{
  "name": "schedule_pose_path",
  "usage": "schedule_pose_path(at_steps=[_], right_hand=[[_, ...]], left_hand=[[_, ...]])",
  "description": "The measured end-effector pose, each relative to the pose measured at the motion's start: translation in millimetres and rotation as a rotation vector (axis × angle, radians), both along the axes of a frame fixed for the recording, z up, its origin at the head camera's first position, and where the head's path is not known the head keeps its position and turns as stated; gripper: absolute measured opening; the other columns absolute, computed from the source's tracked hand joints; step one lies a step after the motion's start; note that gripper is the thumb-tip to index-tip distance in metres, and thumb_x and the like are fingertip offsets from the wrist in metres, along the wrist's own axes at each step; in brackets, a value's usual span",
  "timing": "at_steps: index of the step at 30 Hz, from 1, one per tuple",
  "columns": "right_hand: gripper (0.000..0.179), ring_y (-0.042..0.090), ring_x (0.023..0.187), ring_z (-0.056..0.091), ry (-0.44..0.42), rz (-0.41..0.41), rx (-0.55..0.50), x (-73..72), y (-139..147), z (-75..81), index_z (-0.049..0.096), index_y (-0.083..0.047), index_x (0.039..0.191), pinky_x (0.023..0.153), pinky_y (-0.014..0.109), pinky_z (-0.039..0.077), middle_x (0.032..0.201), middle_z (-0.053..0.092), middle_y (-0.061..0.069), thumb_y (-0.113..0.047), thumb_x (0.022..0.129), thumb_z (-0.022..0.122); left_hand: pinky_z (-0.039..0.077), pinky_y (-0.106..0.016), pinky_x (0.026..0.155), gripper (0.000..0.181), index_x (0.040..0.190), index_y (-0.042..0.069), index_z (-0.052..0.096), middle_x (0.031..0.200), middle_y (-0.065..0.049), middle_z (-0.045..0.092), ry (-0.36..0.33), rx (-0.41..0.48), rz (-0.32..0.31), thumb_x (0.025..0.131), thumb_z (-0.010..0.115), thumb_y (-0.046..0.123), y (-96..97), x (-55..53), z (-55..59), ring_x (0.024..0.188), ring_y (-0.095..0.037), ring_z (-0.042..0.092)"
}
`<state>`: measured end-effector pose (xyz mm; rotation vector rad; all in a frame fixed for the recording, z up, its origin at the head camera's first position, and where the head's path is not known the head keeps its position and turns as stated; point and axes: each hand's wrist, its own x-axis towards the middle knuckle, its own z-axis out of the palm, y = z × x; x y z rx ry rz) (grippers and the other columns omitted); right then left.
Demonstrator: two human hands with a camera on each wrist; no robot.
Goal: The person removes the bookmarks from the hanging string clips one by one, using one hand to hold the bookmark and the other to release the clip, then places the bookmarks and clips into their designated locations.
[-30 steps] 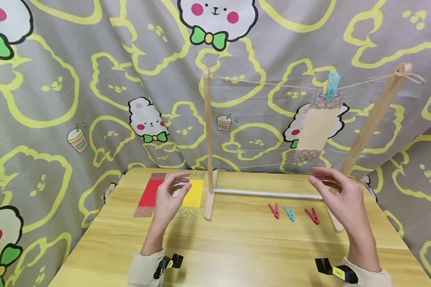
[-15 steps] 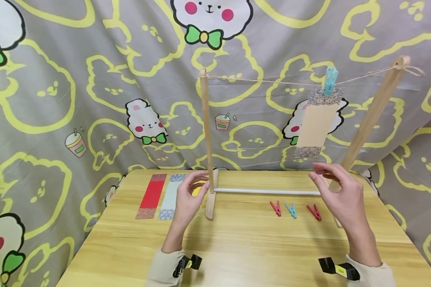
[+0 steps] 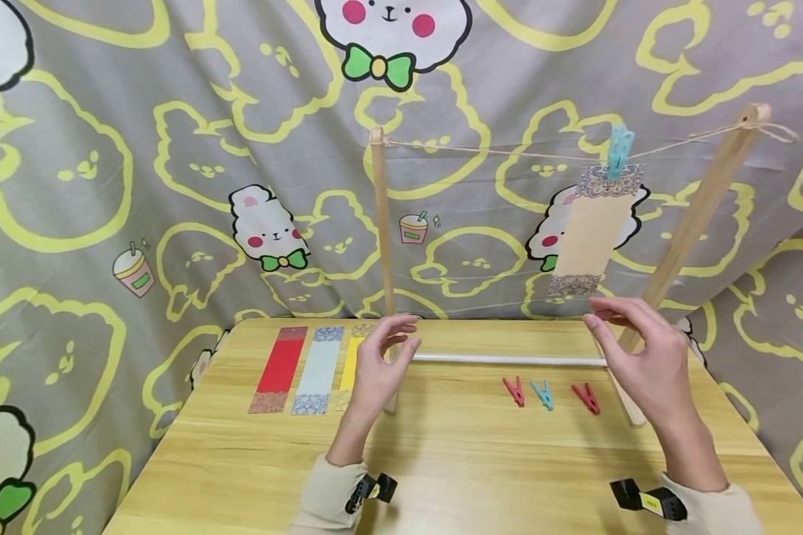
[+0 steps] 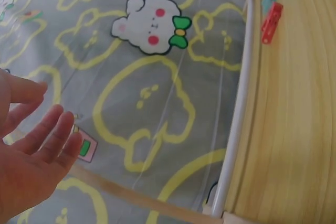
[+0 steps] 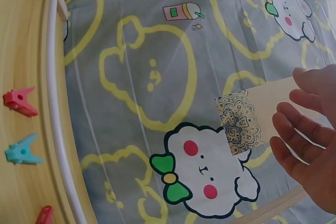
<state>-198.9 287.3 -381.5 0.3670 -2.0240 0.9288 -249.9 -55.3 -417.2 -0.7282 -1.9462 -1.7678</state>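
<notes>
My left hand (image 3: pixel 383 364) hovers in front of the wooden rack's left post (image 3: pixel 383 223), fingers loosely bent and holding nothing. At the rack's right side my right hand (image 3: pixel 645 360) is raised with its fingers apart from the thumb, also holding nothing. Just above and left of it, a beige bookmark (image 3: pixel 585 234) with patterned ends hangs from the string (image 3: pixel 495 151) under a blue clothespin (image 3: pixel 618 152). On the table lie a red bookmark (image 3: pixel 279 369), a pale blue bookmark (image 3: pixel 318 369) and a yellow bookmark (image 3: pixel 350 364), the last partly hidden by my left hand.
Two red clothespins, left (image 3: pixel 514 391) and right (image 3: pixel 585 398), flank a blue clothespin (image 3: pixel 543 394) on the wooden table (image 3: pixel 482 475). A white rod (image 3: pixel 508 360) joins the rack's feet. Behind hangs a grey patterned curtain (image 3: pixel 334 96).
My left hand has moved right, from over the bookmarks to the rack's left post, uncovering the pale blue bookmark. My right hand has barely moved.
</notes>
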Motion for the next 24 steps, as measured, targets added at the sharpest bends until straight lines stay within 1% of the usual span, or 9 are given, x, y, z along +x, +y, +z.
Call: schedule_pose_path(at_steps=[2,5,9,12,14,16,20,24], right_hand=[[0.031,-0.001,0.097,0.063,0.008,0.004,0.003,-1.0,0,0.5,0.076,-0.002,0.114,0.092,0.013,0.045,0.103,0.073,0.014,0.007,0.084,0.078],[0.032,-0.003,0.097,0.062,0.021,0.007,0.011,-3.0,0,1.7,0.076,-0.001,0.114,0.092,0.012,0.045,0.102,0.073,0.014,0.008,0.083,0.079],[0.033,-0.003,0.097,0.062,0.042,0.002,0.023,-3.4,4,3.4,0.076,-0.001,0.113,0.090,0.012,0.044,0.102,0.073,0.015,0.009,0.082,0.079],[0.031,-0.005,0.098,0.062,0.046,-0.020,0.021,0.9,10,4.3,0.076,-0.001,0.113,0.089,0.011,0.044,0.104,0.073,0.017,0.007,0.083,0.079],[0.029,-0.006,0.097,0.062,0.047,-0.034,0.016,3.9,12,4.8,0.077,-0.001,0.113,0.089,0.011,0.044,0.103,0.073,0.017,0.005,0.084,0.079],[0.027,-0.008,0.097,0.061,0.046,-0.046,0.009,5.2,13,5.0,0.077,-0.002,0.113,0.089,0.010,0.044,0.103,0.073,0.017,0.003,0.086,0.078],[0.024,-0.008,0.098,0.061,0.046,-0.047,0.017,1.7,11,6.8,0.077,-0.003,0.113,0.089,0.011,0.043,0.103,0.074,0.016,-0.001,0.089,0.077],[0.023,-0.007,0.099,0.060,0.061,-0.040,0.026,-3.9,7,9.4,0.077,-0.002,0.113,0.090,0.011,0.044,0.103,0.074,0.016,-0.003,0.090,0.076]], left_hand=[[0.051,-0.068,0.090,0.028,0.117,-0.016,0.063,0.112,-0.029,0.067,0.008,0.010,-0.002,0.089,0.067,-0.017,3.2,5.0,7.8,0.102,-0.053,0.063],[0.051,-0.066,0.090,0.026,0.115,-0.015,0.064,0.110,-0.028,0.068,0.022,0.010,0.008,0.088,0.067,-0.017,6.2,10.0,15.9,0.100,-0.051,0.064],[0.053,-0.064,0.090,0.027,0.114,-0.016,0.064,0.110,-0.027,0.068,0.024,0.018,0.002,0.087,0.068,-0.018,11.9,11.1,17.2,0.100,-0.050,0.064],[0.053,-0.062,0.092,0.028,0.116,-0.016,0.063,0.112,-0.027,0.068,0.021,0.020,-0.034,0.088,0.068,-0.017,19.2,10.1,16.9,0.102,-0.051,0.064],[0.054,-0.060,0.093,0.028,0.116,-0.015,0.064,0.113,-0.027,0.069,0.023,0.009,-0.050,0.089,0.068,-0.016,24.3,9.2,17.1,0.103,-0.049,0.064],[0.055,-0.056,0.093,0.028,0.116,-0.014,0.064,0.112,-0.026,0.069,0.025,-0.002,-0.051,0.088,0.068,-0.016,28.0,8.8,17.5,0.103,-0.046,0.065],[0.055,-0.054,0.094,0.027,0.115,-0.013,0.065,0.110,-0.024,0.070,0.031,-0.013,-0.029,0.088,0.069,-0.016,31.3,9.2,19.6,0.102,-0.041,0.067],[0.054,-0.054,0.096,0.027,0.116,-0.013,0.064,0.111,-0.024,0.069,0.042,-0.023,-0.037,0.090,0.068,-0.014,32.1,8.7,24.0,0.104,-0.043,0.066]])
